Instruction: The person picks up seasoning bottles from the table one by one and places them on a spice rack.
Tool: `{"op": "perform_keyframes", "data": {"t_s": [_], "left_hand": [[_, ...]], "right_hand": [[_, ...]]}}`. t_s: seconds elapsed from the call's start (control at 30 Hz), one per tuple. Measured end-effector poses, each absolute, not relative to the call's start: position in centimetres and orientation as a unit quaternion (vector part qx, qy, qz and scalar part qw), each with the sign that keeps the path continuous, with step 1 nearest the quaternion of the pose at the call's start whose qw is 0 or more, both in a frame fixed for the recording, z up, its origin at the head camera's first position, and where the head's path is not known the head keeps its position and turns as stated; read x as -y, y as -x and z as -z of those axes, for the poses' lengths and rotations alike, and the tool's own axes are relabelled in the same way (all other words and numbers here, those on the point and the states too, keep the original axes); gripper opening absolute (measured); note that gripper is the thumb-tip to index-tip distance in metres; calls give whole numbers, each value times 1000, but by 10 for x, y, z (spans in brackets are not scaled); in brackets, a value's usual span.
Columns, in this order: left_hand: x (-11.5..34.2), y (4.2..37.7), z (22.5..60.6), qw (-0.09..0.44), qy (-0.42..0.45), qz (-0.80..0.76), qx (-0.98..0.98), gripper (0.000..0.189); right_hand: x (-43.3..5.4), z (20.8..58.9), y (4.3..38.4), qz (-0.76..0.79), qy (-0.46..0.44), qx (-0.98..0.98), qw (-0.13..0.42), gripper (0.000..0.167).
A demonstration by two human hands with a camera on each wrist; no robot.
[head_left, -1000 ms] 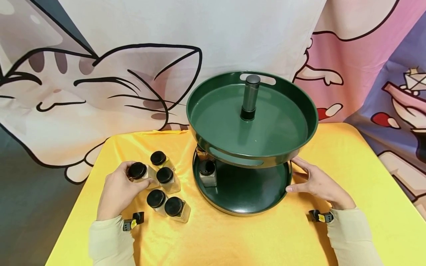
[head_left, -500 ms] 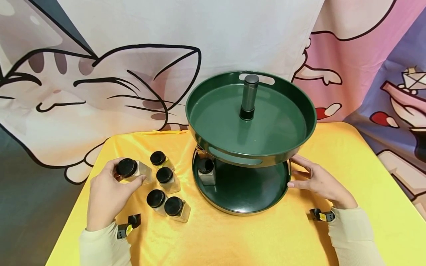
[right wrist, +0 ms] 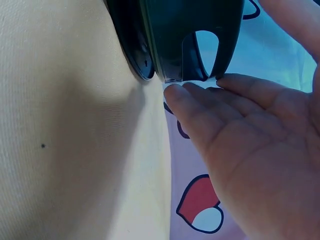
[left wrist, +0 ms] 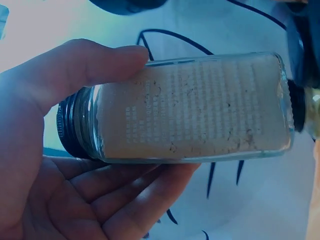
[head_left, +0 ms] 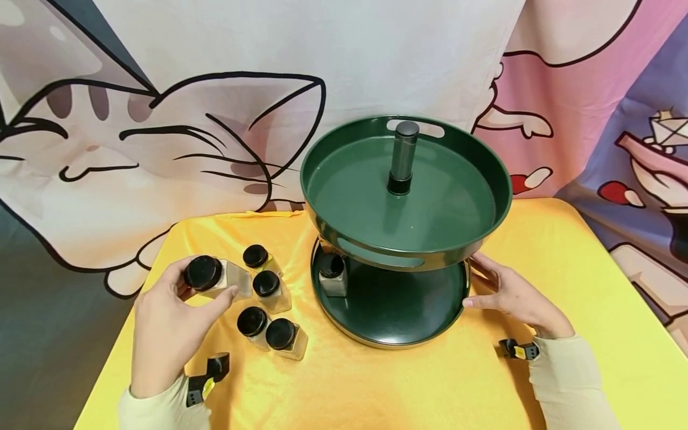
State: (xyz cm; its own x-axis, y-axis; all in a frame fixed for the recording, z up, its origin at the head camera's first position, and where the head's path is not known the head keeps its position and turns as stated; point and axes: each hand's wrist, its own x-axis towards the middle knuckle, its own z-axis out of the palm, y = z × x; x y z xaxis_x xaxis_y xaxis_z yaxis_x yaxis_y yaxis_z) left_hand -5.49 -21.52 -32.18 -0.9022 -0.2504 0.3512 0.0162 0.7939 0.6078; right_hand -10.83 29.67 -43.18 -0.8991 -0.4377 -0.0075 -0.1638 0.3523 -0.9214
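Note:
My left hand (head_left: 169,325) grips a square glass spice jar (head_left: 234,280) with a black lid, thumb on one side and fingers on the other. The jar is tilted, its lid toward me. In the left wrist view its clear side (left wrist: 200,107) carries rows of pale print over light contents speckled with dark bits. My right hand (head_left: 518,298) is at the right side of the green two-tier tray stand (head_left: 414,316), thumb at the lower tier's rim. In the right wrist view its extended fingers (right wrist: 200,112) lie close to the upper tier's edge.
Several similar black-lidded jars, among them one nearby jar (head_left: 271,291), stand on the yellow cloth (head_left: 365,388) left of the stand. Another jar (head_left: 333,280) sits at the lower tier's left, partly under the upper tier (head_left: 355,203). A cartoon-printed curtain (head_left: 215,48) hangs behind.
My left hand has drawn the jar away from the other jars, to the left and toward me, and it is more tilted. The right hand stays at the stand.

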Motion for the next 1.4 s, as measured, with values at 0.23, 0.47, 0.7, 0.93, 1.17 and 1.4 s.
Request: {"op": "perform_keyframes", "data": {"t_s": [0.23,0.47,0.7,0.93,1.17,1.4], "left_hand": [[198,49,318,218,-43,323,920,54],[184,48,318,209,-8,338,918,54],[171,48,320,197,31,362,911,58],[152,50,327,182,74,367,909,63],[136,50,332,166,84,372,909,63],[120,49,339,170,84,380,906,63]], "right_hand": [[-297,432,107,531,177,-818,133,99],[-295,431,107,525,178,-822,129,98],[-294,430,107,515,166,-830,134,99],[-293,429,107,490,154,-848,131,100],[-293,428,108,495,158,-844,130,100],[-294,428,108,491,162,-847,127,99]]}}
